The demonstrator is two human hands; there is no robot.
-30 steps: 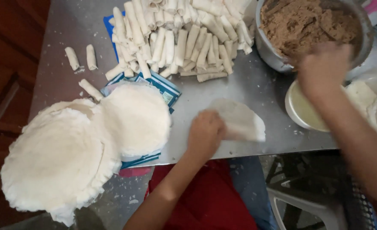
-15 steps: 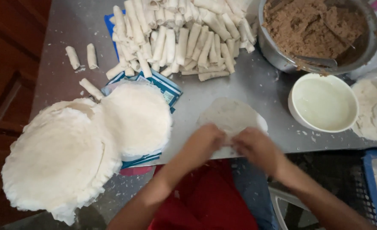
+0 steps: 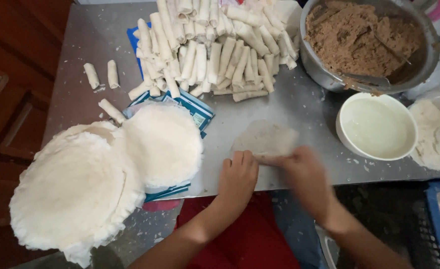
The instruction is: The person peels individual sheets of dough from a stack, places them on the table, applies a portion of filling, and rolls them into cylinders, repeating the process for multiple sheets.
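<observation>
On steel table (image 3: pixel 299 107), both hands (image 3: pixel 237 174) (image 3: pixel 304 172) pressing wrapper (image 3: pixel 265 139), fingers curled.

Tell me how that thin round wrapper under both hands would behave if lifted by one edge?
The wrapper looks thin and lies flat on the steel table, so it would probably droop, not hold shape. Both the left hand and right hand press its near edge, suggesting it folds easily. The rolled pieces suggest it bends without cracking, though it may tear.

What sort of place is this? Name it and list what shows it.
Probably a food-prep table in a kitchen or small workshop: a heap of finished rolls, a metal bowl of brown filling, stacked round wrappers, and a steel tabletop.
</observation>
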